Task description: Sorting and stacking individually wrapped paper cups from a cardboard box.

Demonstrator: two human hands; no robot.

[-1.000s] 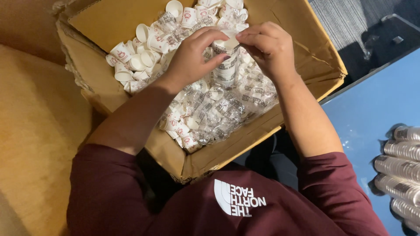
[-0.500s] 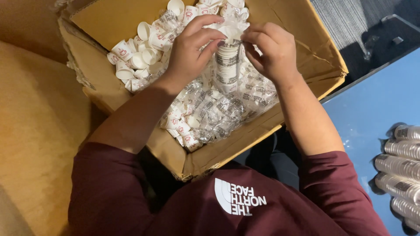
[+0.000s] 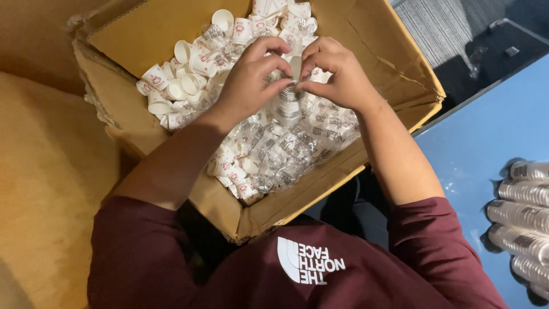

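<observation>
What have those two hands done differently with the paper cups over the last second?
Both hands, left hand and right hand, kept pinching the top of the wrapped stack of cups. Half a second ago the stack stood taller above the pile; now less of it shows below the fingers, and its white top edge is hidden. The cardboard box, the loose cups and the wrapped stacks on the blue surface stayed put.

blue table [image 3: 469, 154] fills the right side, with wrapped cup stacks [image 3: 523, 214] lying at the right edge; brown cardboard sheet [image 3: 46, 171] on the left; grey striped mat [image 3: 434, 28] upper right
</observation>
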